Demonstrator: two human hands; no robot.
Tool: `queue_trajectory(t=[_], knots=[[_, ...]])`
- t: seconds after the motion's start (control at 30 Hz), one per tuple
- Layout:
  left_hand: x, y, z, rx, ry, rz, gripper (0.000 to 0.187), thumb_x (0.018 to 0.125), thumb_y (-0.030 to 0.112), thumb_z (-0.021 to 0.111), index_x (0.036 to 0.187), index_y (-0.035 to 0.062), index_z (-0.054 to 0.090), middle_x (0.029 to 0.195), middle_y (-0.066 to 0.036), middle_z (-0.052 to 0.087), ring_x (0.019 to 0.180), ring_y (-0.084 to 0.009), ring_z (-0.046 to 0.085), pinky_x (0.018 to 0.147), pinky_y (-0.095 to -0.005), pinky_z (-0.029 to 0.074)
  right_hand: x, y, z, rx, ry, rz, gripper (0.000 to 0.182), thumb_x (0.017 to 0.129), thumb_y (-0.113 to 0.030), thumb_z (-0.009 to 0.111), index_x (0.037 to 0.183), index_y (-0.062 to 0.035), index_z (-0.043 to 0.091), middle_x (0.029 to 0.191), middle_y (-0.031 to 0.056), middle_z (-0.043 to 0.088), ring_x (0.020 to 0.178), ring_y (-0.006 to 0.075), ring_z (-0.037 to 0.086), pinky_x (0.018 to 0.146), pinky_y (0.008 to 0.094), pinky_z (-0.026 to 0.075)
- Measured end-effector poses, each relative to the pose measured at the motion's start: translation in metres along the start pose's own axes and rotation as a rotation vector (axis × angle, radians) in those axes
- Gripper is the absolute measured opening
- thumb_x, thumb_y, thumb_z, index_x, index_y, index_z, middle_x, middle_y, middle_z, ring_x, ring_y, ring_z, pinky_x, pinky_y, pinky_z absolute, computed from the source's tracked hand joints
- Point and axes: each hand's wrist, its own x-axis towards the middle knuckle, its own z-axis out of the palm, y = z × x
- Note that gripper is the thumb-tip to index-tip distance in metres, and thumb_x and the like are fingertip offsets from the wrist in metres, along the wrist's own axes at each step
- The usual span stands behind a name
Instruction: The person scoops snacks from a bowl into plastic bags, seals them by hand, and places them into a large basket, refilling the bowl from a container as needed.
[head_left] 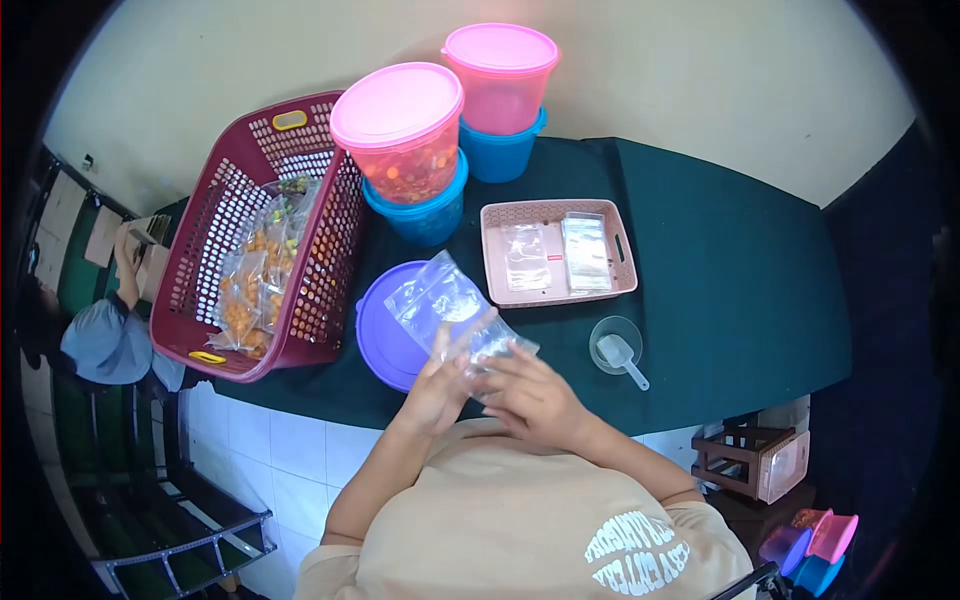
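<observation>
A clear plastic bag (436,297), flat and see-through, is held up in front of my chest. My left hand (438,388) grips its lower left side, fingers closed on the plastic. On the other side my right hand (535,398) has its fingers bent over the bag's lower end. Behind the bag, at the table's front edge, is a round purple lid (378,335), partly covered by the bag. To the right of my hands a small clear bowl (602,329) holds a white scoop (617,352).
A maroon basket (322,270) with several filled bags (262,270) stands left. Pink-lidded tubs (397,110) (500,60) sit on blue ones (425,215) (498,155) at the back. A pink tray (555,296) holds stacked clear bags (586,250). Another person (105,335) is far left.
</observation>
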Motion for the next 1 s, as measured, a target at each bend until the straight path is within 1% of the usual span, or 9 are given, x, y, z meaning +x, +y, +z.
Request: queue_trajectory(t=[0.13,0.33,0.43,0.47,0.5,0.57,0.63,0.77,1.0], knots=[[0.0,0.013,0.002,-0.044,0.127,-0.025,0.047,0.097,0.018,0.049,0.14,0.008,0.035,0.132,-0.021,0.05,0.117,-0.0311,0.055,0.098,-0.039,0.045,-0.002,-0.004,0.006,0.103,-0.043,0.03,0.03,0.074,-0.011,0.075,0.1,-0.0054,0.062,0.117,0.0092,0.062,0.12,0.0293,0.053,0.109,0.0509,0.033],[-0.013,0.043,0.005,1.189,-0.025,0.09,0.017,0.092,0.011,0.052,0.105,0.0072,0.063,0.099,-0.015,0.067,0.097,-0.0281,0.063,0.092,-0.0384,0.045,0.002,-0.02,-0.024,-0.047,0.355,0.196,0.056,0.07,-0.016,0.079,0.12,-0.006,0.054,0.126,0.0131,0.055,0.11,0.0331,0.05,0.094,0.0427,0.04],[-0.019,0.047,0.004,1.434,-0.154,0.089,0.013,0.087,0.011,0.058,0.096,0.0066,0.066,0.089,-0.014,0.067,0.093,-0.0277,0.063,0.092,-0.0442,0.043,0.019,-0.032,-0.035,-0.023,0.405,0.272,0.041,0.073,-0.013,0.076,0.11,-0.0067,0.059,0.113,0.0115,0.061,0.106,0.0281,0.053,0.094,0.0407,0.04],[-0.023,0.049,0.005,1.436,-0.15,0.088,0.013,0.087,0.011,0.058,0.096,0.0066,0.066,0.089,-0.014,0.067,0.093,-0.0277,0.063,0.092,-0.0442,0.043,0.019,-0.031,-0.04,-0.068,0.154,0.349,0.03,0.075,-0.011,0.074,0.102,-0.0058,0.061,0.102,0.0108,0.063,0.099,0.0254,0.056,0.089,0.0393,0.042],[-0.027,0.054,0.01,1.565,-0.148,0.058,0.018,0.088,0.013,0.058,0.104,0.0061,0.063,0.099,-0.013,0.066,0.099,-0.0278,0.061,0.097,-0.0464,0.038,0.018,-0.031,-0.043,-0.113,-0.098,0.422,0.019,0.077,-0.01,0.072,0.093,-0.0049,0.064,0.091,0.0101,0.065,0.092,0.0227,0.06,0.084,0.0379,0.045],[-0.03,0.054,0.014,1.694,-0.144,0.03,0.025,0.089,0.015,0.059,0.112,0.0056,0.06,0.11,-0.011,0.065,0.106,-0.0278,0.059,0.102,-0.0487,0.034,0.018,-0.032,-0.039,0.002,-0.072,0.496,0.013,0.078,-0.01,0.072,0.086,-0.0034,0.063,0.082,0.0101,0.063,0.081,0.021,0.06,0.075,0.0362,0.046],[-0.033,0.047,0.019,1.849,0.194,0.461,0.056,0.083,0.03,0.068,0.13,0.0069,0.048,0.129,-0.012,0.054,0.123,-0.03,0.048,0.108,-0.057,0.021,0.015,-0.031,-0.033,0.118,-0.049,0.568,0.012,0.079,-0.01,0.071,0.078,-0.0018,0.062,0.073,0.01,0.061,0.071,0.0192,0.06,0.066,0.0346,0.047],[-0.043,0.04,0.037,1.732,-0.014,0.43,0.106,0.06,0.058,0.078,0.143,0.0118,0.031,0.148,-0.011,0.032,0.136,-0.0363,0.03,0.108,-0.0666,0.006,0.007,-0.026,-0.02,0.381,0.055,0.696,0.018,0.079,-0.007,0.075,0.074,-0.0006,0.059,0.066,0.0039,0.053,0.06,0.0064,0.048,0.052,0.0235,0.038],[-0.036,0.012,0.027,1.523,-0.04,0.584,0.089,0.061,0.039,0.084,0.133,0.0125,0.037,0.129,-0.011,0.046,0.127,-0.0321,0.043,0.11,-0.0631,0.015,0.003,-0.027,-0.009,0.546,0.094,0.599,0.04,0.079,-0.017,0.076,0.064,-0.0003,0.043,0.061,0.0049,0.042,0.056,0.0112,0.036,0.051,0.0295,0.033]])
